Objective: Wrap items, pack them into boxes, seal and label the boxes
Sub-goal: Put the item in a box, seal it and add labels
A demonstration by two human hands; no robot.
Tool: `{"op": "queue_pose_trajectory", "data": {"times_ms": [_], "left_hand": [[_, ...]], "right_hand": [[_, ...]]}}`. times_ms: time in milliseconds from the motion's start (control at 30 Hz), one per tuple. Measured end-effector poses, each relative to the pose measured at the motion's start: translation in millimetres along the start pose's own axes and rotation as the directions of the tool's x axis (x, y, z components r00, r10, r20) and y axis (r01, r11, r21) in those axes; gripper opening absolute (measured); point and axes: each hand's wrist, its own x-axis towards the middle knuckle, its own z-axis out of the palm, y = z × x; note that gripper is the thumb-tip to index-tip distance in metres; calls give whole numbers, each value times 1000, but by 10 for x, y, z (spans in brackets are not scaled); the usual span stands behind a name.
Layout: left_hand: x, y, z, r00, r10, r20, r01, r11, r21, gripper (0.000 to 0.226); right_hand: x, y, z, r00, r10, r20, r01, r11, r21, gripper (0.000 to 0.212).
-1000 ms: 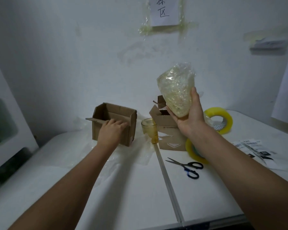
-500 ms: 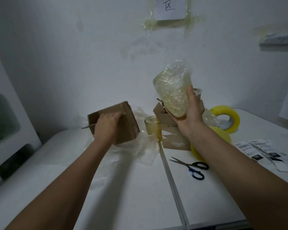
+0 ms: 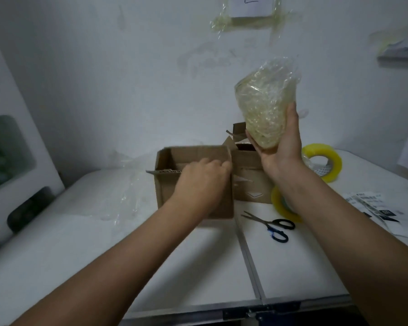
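My right hand (image 3: 279, 147) holds up an item wrapped in clear plastic film (image 3: 265, 107), well above the table. My left hand (image 3: 201, 182) grips the near right rim of an open brown cardboard box (image 3: 165, 191) that stands at the table's middle. A second open cardboard box (image 3: 250, 182) sits right behind it, partly hidden by my right wrist. The glass that stood between the boxes is out of sight behind the near box.
Blue-handled scissors (image 3: 272, 225) lie right of the table seam. One yellow tape roll (image 3: 324, 164) stands at the back right, another (image 3: 282, 205) lies under my right forearm. Printed labels (image 3: 372, 205) lie at the right edge. Loose clear film (image 3: 125, 191) is spread left of the box.
My left hand has dragged the cardboard box from the back left toward me and to the right, turning its opening upward. My right hand stays raised with the wrapped item.
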Motion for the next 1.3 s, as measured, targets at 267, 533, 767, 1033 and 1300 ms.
{"op": "queue_pose_trajectory", "data": {"times_ms": [267, 533, 767, 1033, 1300], "left_hand": [[-104, 331, 127, 970, 142, 196, -72, 942, -327, 33], [55, -442, 105, 930, -34, 367, 105, 979, -175, 24], [-51, -639, 375, 884, 63, 463, 13, 987, -158, 61], [-306, -769, 412, 769, 69, 635, 243, 888, -391, 117], [-432, -880, 813, 825, 72, 561, 324, 752, -574, 115]], "right_hand": [[-150, 60, -82, 998, 30, 51, -25, 996, -90, 50], [-232, 112, 36, 969, 144, 199, -119, 984, -131, 35], [-171, 351, 91, 910, 296, 290, -120, 858, -499, 71], [-62, 353, -304, 927, 248, 280, 134, 479, -868, 56], [-41, 363, -532, 881, 354, 312, 301, 89, -950, 82]]}}
